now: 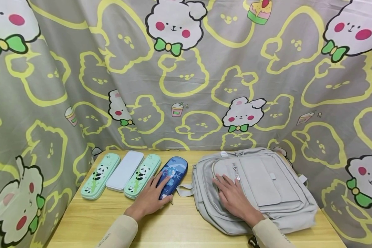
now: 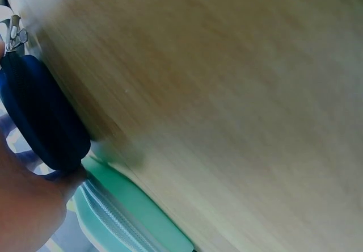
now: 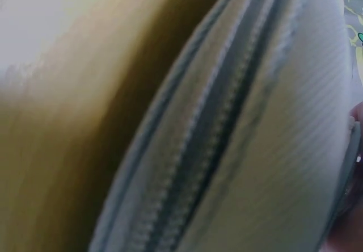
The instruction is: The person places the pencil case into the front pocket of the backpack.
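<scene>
In the head view my left hand (image 1: 150,196) lies over a dark blue pencil case (image 1: 176,167) with a cartoon print, its fingers spread across the top and its thumb near the zip pull. The left wrist view shows that case's dark side (image 2: 45,110) close to the hand, beside a green case (image 2: 125,201). My right hand (image 1: 232,198) rests with extended fingers on a light grey backpack (image 1: 263,179) lying flat. In the right wrist view the backpack's zipped edge (image 3: 221,110) fills the middle, and only a sliver of that hand shows.
Left of the blue case, a green panda pencil case (image 1: 147,165), a plain white case (image 1: 127,170) and another green panda case (image 1: 100,175) lie in a row. All sit on a wooden table (image 1: 170,227). A patterned curtain (image 1: 186,79) surrounds the table's back and sides.
</scene>
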`<action>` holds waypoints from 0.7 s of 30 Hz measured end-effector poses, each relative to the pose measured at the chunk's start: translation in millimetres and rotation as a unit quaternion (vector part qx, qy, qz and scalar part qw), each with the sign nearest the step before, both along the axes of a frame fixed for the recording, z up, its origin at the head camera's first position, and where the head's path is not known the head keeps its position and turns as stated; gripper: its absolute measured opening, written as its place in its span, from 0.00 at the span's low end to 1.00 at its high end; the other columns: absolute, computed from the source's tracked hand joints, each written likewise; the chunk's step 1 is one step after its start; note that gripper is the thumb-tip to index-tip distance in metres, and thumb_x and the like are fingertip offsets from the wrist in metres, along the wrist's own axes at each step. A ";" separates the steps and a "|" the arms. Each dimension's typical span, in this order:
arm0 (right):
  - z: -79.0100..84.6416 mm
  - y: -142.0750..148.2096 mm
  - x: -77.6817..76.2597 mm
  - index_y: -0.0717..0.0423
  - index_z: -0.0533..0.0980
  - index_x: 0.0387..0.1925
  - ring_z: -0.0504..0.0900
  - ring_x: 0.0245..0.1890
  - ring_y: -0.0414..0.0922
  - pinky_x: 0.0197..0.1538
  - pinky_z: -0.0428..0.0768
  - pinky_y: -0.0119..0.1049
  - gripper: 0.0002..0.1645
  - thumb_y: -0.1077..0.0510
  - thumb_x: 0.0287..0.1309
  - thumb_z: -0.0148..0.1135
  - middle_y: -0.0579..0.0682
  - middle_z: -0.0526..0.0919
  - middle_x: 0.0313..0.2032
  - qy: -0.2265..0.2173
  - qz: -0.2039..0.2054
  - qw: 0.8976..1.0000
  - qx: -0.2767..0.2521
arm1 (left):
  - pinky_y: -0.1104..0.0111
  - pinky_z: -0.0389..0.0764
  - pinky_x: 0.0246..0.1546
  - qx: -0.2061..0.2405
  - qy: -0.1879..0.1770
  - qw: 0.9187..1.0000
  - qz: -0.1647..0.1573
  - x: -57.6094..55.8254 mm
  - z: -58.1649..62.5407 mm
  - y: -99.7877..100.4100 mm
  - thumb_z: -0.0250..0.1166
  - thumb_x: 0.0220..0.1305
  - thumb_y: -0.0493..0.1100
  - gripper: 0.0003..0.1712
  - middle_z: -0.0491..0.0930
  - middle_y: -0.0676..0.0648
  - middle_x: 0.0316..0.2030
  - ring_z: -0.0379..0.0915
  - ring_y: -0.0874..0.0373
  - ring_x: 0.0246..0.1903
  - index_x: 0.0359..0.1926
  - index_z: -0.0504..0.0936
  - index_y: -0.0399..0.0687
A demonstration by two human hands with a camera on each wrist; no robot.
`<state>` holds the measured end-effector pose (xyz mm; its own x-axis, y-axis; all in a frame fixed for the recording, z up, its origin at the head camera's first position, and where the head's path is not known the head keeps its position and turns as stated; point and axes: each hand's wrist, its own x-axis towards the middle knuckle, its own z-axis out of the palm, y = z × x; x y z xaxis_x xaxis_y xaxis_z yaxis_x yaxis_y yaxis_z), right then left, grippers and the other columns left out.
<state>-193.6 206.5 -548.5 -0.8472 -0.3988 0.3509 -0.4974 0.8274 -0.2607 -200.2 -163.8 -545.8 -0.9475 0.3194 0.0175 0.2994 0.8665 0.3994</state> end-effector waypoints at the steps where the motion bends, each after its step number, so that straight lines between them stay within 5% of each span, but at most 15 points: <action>1: -0.3 0.1 -0.1 0.54 0.78 0.74 0.74 0.75 0.65 0.71 0.66 0.81 0.29 0.64 0.76 0.55 0.58 0.77 0.75 0.002 -0.001 1.000 -0.001 | 0.30 0.68 0.73 0.001 0.000 1.000 0.000 -0.1 -0.1 0.0 0.67 0.74 0.67 0.47 0.52 0.39 0.87 0.55 0.28 0.81 0.86 0.62 0.62; 11: -3.8 1.6 0.2 0.56 0.79 0.72 0.76 0.74 0.64 0.72 0.66 0.80 0.26 0.58 0.77 0.61 0.55 0.79 0.74 0.017 -0.009 1.000 -0.018 | 0.30 0.68 0.74 0.002 -0.002 1.000 0.001 0.2 0.0 -0.1 0.67 0.75 0.66 0.46 0.52 0.39 0.87 0.54 0.28 0.81 0.86 0.63 0.62; 21: -6.1 2.8 0.6 0.58 0.77 0.74 0.77 0.72 0.65 0.71 0.68 0.79 0.36 0.53 0.67 0.74 0.58 0.79 0.74 0.040 -0.008 0.999 -0.016 | 0.30 0.68 0.73 0.002 -0.002 1.000 0.001 0.3 0.0 0.0 0.68 0.75 0.66 0.46 0.52 0.39 0.87 0.54 0.28 0.81 0.86 0.63 0.62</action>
